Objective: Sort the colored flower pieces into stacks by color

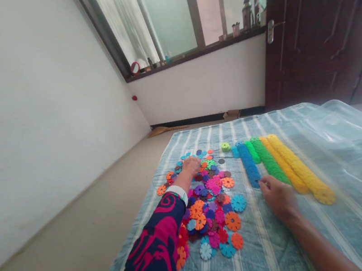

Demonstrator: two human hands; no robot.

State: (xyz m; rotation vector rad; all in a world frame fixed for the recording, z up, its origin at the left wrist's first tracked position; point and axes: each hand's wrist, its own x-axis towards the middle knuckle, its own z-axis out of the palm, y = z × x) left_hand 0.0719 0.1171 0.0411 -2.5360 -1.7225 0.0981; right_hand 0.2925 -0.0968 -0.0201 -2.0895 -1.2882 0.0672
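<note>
My left hand [191, 166] reaches to the far side of a pile of flat, gear-shaped plastic discs [209, 204] in many colours, fingers curled down among them; what it grips is hidden. My right hand [278, 195] rests at the near end of a blue stack of discs [250, 168], fingers closed against that end. Beside the blue stack lie a short green stack [252, 151], a long green stack [269, 161] and two yellow stacks [296, 167], all lying side by side. A single green disc [225, 146] lies apart at the far end.
Everything lies on a striped blue-green cloth [254, 252]. Clear plastic sheeting [359, 153] covers the right side. A bare floor [80, 234] runs along the left, with a white wall, a window sill with small items and a dark wooden door [315, 27] beyond.
</note>
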